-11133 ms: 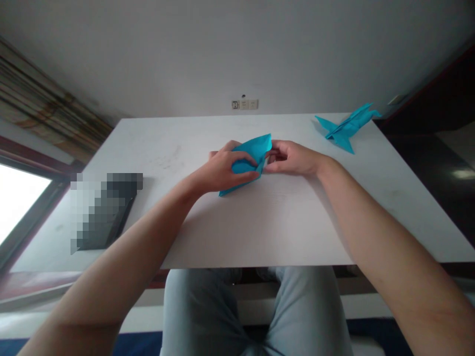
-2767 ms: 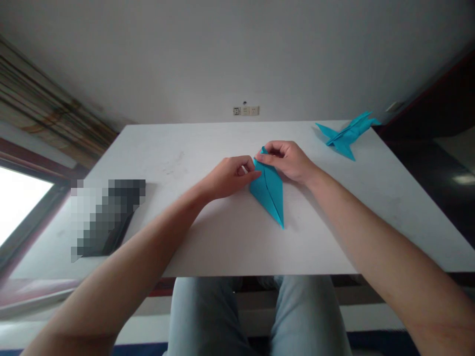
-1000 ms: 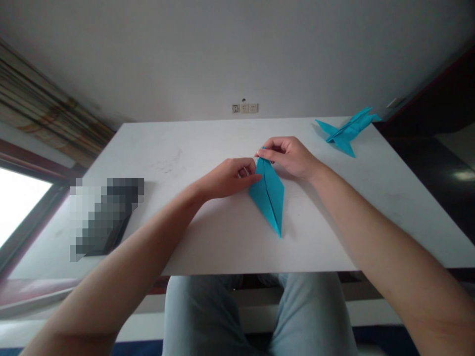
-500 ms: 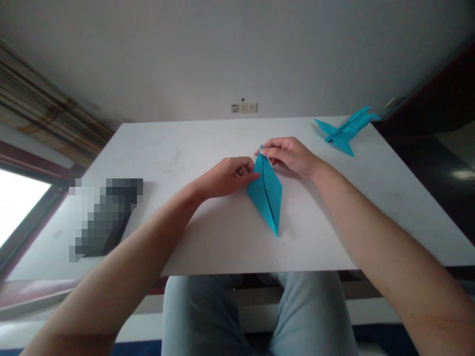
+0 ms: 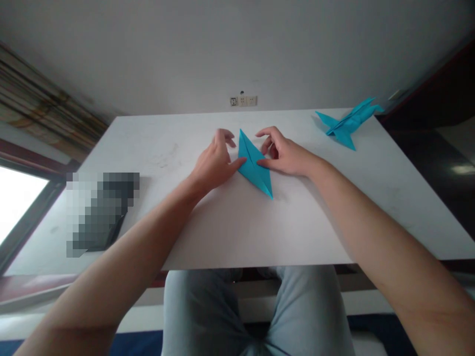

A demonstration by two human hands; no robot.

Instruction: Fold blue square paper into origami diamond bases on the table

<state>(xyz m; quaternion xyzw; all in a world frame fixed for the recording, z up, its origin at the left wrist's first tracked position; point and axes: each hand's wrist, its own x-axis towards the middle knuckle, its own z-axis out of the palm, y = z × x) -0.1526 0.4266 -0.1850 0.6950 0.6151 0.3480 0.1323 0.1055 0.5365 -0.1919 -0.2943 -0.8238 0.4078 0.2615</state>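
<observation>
A blue folded paper [image 5: 255,173], shaped like a long diamond with a crease down its middle, sits between my hands over the white table. My left hand [image 5: 218,158] has its thumb on the paper's left edge, with the index finger raised apart from it. On the opposite edge presses the thumb of my right hand [image 5: 284,153]. Its index finger reaches out past the paper while the other fingers curl. Whether fingers support the paper from beneath is hidden. The upper and lower points of the paper stick out free.
A finished-looking blue origami bird [image 5: 347,123] lies at the table's back right. On the left is a dark, pixelated object [image 5: 106,212]. The white table [image 5: 222,237] meets a grey wall with sockets [image 5: 243,101]. My legs are below its front edge.
The right hand has moved from the paper's top point down to its right edge. The paper has shifted up and left and is tilted more. The left index finger has lifted.
</observation>
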